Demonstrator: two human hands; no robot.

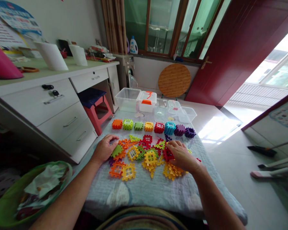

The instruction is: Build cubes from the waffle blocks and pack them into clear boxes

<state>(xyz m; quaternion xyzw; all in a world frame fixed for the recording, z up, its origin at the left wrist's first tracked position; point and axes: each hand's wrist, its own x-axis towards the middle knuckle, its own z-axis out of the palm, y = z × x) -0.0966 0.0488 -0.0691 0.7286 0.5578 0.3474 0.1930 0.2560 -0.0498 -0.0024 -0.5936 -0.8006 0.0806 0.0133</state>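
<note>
Loose plastic interlocking building tiles lie in a heap across the middle of the cloth-covered table. My left hand (106, 149) is at the heap's left side, fingers curled, with a green tile (117, 150) at its thumb. On the right, my right hand (182, 155) bends over a red tile (167, 154), gripping it above some yellow tiles (172, 171). Between the hands lie a yellow window tile (150, 157) and red tiles (147, 141). Closer to me are an orange window tile (116, 169) and another yellow window tile (128, 172). The palms hide some pieces.
Behind the heap runs a row of assembled cubes, from an orange cube (117, 124) to a dark purple cube (190, 132). Clear plastic boxes (128, 98) and a lidded box (146, 101) stand at the far edge. Left are a stool (96, 110) and a green basket (68, 172).
</note>
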